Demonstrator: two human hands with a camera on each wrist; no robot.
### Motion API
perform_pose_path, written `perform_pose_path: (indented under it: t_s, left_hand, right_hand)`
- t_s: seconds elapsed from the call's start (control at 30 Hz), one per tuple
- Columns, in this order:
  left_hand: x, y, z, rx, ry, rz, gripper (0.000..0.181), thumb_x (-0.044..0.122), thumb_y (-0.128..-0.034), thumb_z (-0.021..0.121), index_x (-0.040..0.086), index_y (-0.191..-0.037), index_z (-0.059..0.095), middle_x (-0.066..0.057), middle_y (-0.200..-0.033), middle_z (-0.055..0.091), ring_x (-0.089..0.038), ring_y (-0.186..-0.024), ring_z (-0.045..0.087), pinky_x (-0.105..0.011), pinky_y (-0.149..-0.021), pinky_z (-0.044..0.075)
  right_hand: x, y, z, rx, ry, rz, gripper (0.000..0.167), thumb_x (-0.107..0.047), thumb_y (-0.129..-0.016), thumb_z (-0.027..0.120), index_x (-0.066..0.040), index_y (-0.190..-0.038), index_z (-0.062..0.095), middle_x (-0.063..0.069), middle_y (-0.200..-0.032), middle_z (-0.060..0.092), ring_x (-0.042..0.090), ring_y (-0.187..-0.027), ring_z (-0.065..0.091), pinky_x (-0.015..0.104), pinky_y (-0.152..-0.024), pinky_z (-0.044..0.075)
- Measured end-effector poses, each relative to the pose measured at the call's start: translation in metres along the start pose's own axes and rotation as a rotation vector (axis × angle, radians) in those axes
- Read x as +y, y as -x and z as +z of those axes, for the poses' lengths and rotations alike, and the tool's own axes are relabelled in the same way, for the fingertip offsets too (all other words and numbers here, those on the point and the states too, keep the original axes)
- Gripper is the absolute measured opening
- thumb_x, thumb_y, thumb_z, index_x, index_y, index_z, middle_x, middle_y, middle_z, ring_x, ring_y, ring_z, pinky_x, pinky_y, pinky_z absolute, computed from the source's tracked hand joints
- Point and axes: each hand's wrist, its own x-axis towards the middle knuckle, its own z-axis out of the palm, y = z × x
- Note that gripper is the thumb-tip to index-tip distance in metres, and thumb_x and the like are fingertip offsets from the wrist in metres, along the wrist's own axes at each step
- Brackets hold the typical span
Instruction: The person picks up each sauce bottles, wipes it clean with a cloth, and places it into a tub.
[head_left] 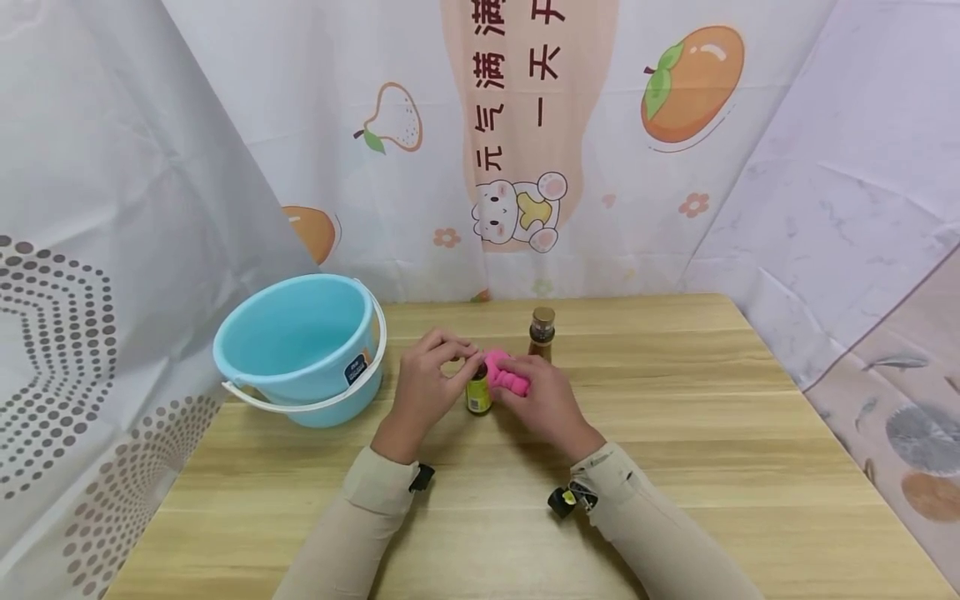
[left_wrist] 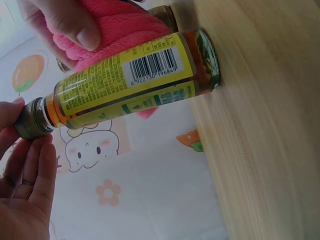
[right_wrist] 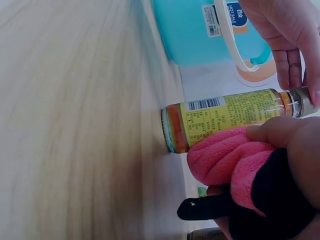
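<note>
A small bottle with a yellow-green label (head_left: 478,395) (left_wrist: 127,82) (right_wrist: 232,114) stands upright on the table. The left hand (head_left: 429,385) (left_wrist: 27,175) (right_wrist: 290,42) pinches its dark metal cap (left_wrist: 33,119) (right_wrist: 303,102) between thumb and fingers. Bunched in the right hand (head_left: 543,402) (left_wrist: 67,22) (right_wrist: 295,142) is a pink cloth (head_left: 510,377) (left_wrist: 117,32) (right_wrist: 225,155), which lies against the bottle's side. Behind the right hand stands a second bottle with a gold-coloured cap (head_left: 542,327), its lower part hidden.
A light blue bucket (head_left: 300,379) (right_wrist: 187,35) with a white handle stands at the left of the wooden table (head_left: 675,417). A printed curtain (head_left: 600,150) hangs behind the table's far edge.
</note>
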Motion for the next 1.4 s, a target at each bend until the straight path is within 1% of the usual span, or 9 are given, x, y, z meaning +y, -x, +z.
perform_pose_path:
  t_s: [0.13,0.27,0.37,0.5,0.63,0.83,1.03,1.27,1.4]
  left_hand:
    - [-0.001,0.001,0.002,0.003,0.006,-0.011,0.011,0.017,-0.0879,0.084,0.007,-0.089,0.082,-0.002,-0.094,0.072,-0.016,-0.089,0.073,-0.031,-0.08,0.062]
    - [-0.001,0.002,0.004,0.0,0.016,-0.018,0.011,0.017,-0.0878,0.084,0.007,-0.089,0.082,-0.002,-0.094,0.073,-0.016,-0.089,0.073,-0.031,-0.08,0.063]
    - [-0.001,0.002,0.004,-0.005,0.013,-0.017,0.011,0.017,-0.0879,0.084,0.007,-0.089,0.082,-0.003,-0.094,0.073,-0.017,-0.089,0.073,-0.031,-0.079,0.063]
    - [0.0,-0.001,0.003,-0.01,0.001,-0.019,0.011,0.018,-0.089,0.083,0.007,-0.091,0.082,-0.003,-0.096,0.073,-0.016,-0.09,0.073,-0.031,-0.08,0.063]
    - [0.002,-0.002,0.001,-0.01,0.0,-0.026,0.01,0.017,-0.0884,0.084,0.007,-0.091,0.081,-0.003,-0.096,0.074,-0.017,-0.09,0.074,-0.032,-0.081,0.063]
    - [0.003,-0.002,0.001,-0.008,0.017,-0.02,0.01,0.015,-0.0885,0.084,0.006,-0.091,0.081,-0.004,-0.096,0.074,-0.017,-0.091,0.075,-0.032,-0.082,0.063]
    - [0.002,-0.001,0.002,-0.004,0.025,-0.014,0.009,0.015,-0.0888,0.083,0.006,-0.091,0.081,-0.004,-0.096,0.074,-0.018,-0.092,0.075,-0.031,-0.083,0.063]
    - [0.001,0.0,0.002,-0.013,0.032,-0.021,0.01,0.016,-0.09,0.082,0.006,-0.092,0.081,-0.004,-0.096,0.074,-0.017,-0.093,0.075,-0.031,-0.083,0.063]
    - [0.001,0.001,0.002,-0.014,0.037,-0.03,0.01,0.015,-0.0903,0.081,0.006,-0.092,0.081,-0.005,-0.097,0.074,-0.018,-0.093,0.075,-0.031,-0.083,0.063]
  right_hand:
    - [0.003,0.001,0.003,-0.034,0.014,0.027,0.044,-0.028,-0.088,0.084,-0.014,-0.129,0.074,0.009,-0.124,0.072,0.023,-0.108,0.068,0.039,-0.086,0.058]
    - [0.005,0.001,0.004,-0.072,0.032,0.064,0.045,-0.03,-0.088,0.084,-0.015,-0.13,0.074,0.009,-0.123,0.072,0.021,-0.105,0.067,0.037,-0.084,0.057]
    - [0.006,0.001,0.004,-0.082,0.035,0.072,0.046,-0.029,-0.087,0.085,-0.015,-0.13,0.074,0.008,-0.12,0.073,0.02,-0.102,0.066,0.036,-0.083,0.056]
    - [0.006,0.0,0.004,-0.064,0.028,0.052,0.047,-0.028,-0.086,0.086,-0.015,-0.129,0.074,0.008,-0.118,0.073,0.02,-0.101,0.066,0.037,-0.082,0.056]
    - [0.005,-0.001,0.004,-0.062,0.028,0.043,0.046,-0.029,-0.086,0.086,-0.015,-0.128,0.074,0.008,-0.122,0.072,0.022,-0.103,0.067,0.038,-0.085,0.057]
    - [0.002,0.0,0.001,-0.048,0.022,0.049,0.042,-0.025,-0.087,0.083,-0.014,-0.126,0.075,0.008,-0.125,0.071,0.022,-0.104,0.067,0.038,-0.084,0.057]
    - [0.001,0.0,-0.001,-0.023,0.018,0.024,0.04,-0.023,-0.087,0.083,-0.012,-0.125,0.075,0.009,-0.123,0.071,0.022,-0.103,0.067,0.038,-0.083,0.057]
    - [-0.001,0.001,-0.003,0.012,0.009,0.001,0.038,-0.023,-0.088,0.083,-0.013,-0.124,0.075,0.007,-0.123,0.071,0.021,-0.104,0.067,0.038,-0.083,0.057]
    - [-0.004,0.0,-0.005,0.031,0.006,-0.015,0.038,-0.022,-0.088,0.083,-0.013,-0.124,0.075,0.006,-0.123,0.071,0.02,-0.102,0.067,0.037,-0.081,0.057]
